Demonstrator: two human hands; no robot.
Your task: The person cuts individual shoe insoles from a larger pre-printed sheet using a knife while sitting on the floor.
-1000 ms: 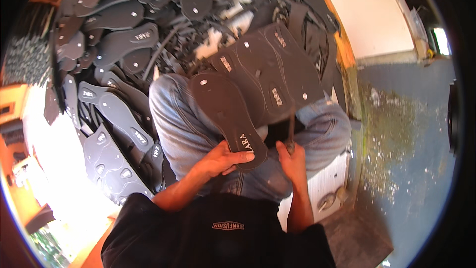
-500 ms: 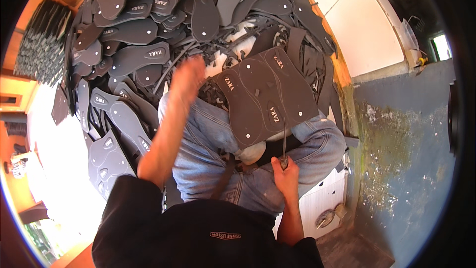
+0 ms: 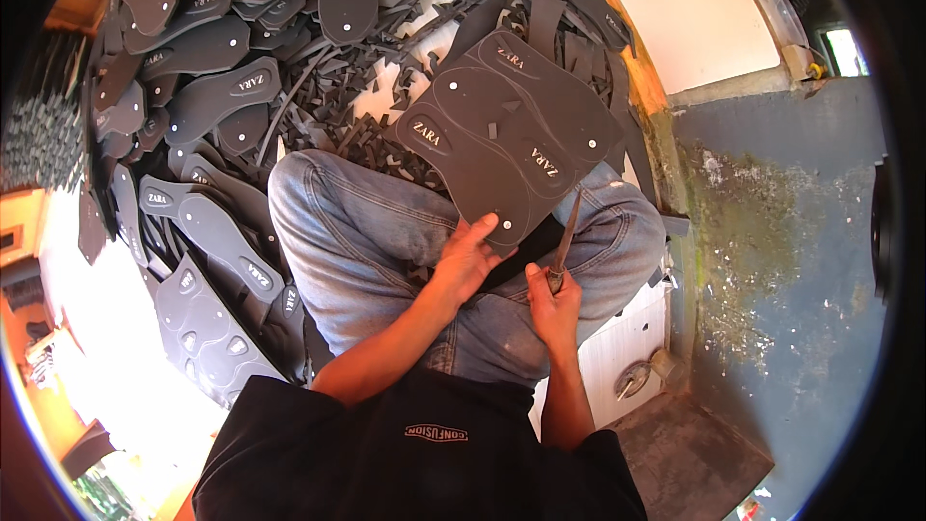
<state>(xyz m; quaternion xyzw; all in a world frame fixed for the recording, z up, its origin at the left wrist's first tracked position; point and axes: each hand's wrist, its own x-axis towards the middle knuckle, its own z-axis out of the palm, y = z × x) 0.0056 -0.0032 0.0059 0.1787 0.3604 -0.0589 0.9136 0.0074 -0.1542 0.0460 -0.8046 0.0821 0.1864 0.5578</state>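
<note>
A dark grey foam sheet (image 3: 526, 106) lies across my bent legs, marked with several sole outlines, pale lettering and white dots. My left hand (image 3: 463, 260) grips its near edge, thumb on top beside a white dot and the other fingers partly hidden. In my right hand (image 3: 555, 304) is a knife (image 3: 569, 232), held by its handle. Its narrow, tapered blade points away from me, with the tip close to the sheet's near right edge; I cannot tell whether they touch. One small dark scrap (image 3: 492, 129) rests on the sheet.
Cut dark soles (image 3: 217, 101) are heaped at the left and far side. Thin offcuts (image 3: 333, 101) lie in a pile beyond my knees. Another marked sheet (image 3: 207, 333) leans at my left. A stained blue-grey wall (image 3: 762, 260) stands close on the right.
My left hand has come back from above the offcuts to the sheet's near edge. The sheet has turned on my lap, and the knife's blade now slants right. The view has shifted.
</note>
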